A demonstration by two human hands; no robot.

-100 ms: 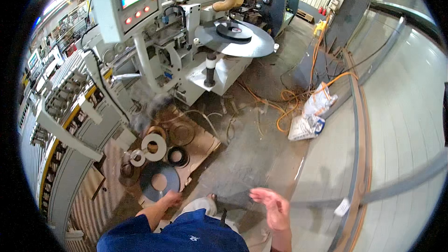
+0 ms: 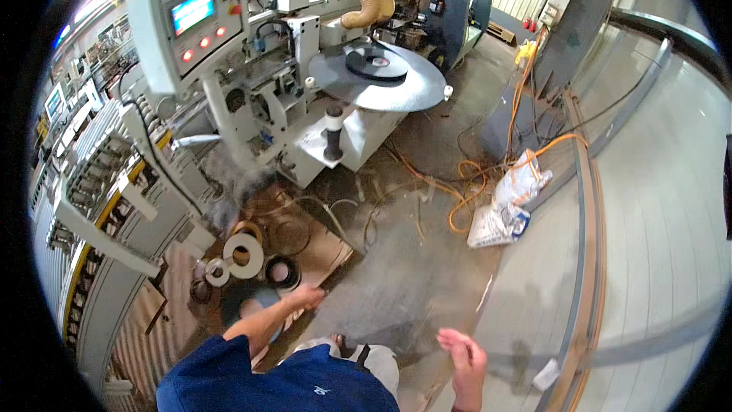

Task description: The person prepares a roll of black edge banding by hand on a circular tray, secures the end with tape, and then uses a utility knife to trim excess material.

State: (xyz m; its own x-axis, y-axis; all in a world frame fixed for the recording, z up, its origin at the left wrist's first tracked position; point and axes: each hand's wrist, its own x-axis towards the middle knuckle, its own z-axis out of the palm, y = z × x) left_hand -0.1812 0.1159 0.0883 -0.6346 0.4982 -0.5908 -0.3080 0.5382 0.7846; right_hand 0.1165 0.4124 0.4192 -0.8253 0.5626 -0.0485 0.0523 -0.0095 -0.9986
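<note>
My left hand (image 2: 306, 297) hangs above the edge of a worn board, its fingers curled together; whether anything is inside them is hidden. Under my left forearm lies a large dark ring-shaped roll (image 2: 238, 301). Close by are a black ring roll (image 2: 283, 271), a white ring roll (image 2: 244, 255) and a smaller pale ring (image 2: 216, 272). My right hand (image 2: 465, 356) is raised over the floor on the right, with fingers loosely bent and apart, holding nothing visible. Neither hand touches the rolls or the machine.
Ahead stands a grey machine with a control panel (image 2: 192, 15), a large round reel plate (image 2: 419, 84) and a black-and-white post (image 2: 333, 133). Orange cables (image 2: 457, 217) trail on the floor beside white sacks (image 2: 499, 217). A metal rail (image 2: 585, 259) runs along the right.
My left hand has swung right and forward, away from the large dark roll. My right hand sits slightly farther right and lower. The machine has shifted a little down and left in view.
</note>
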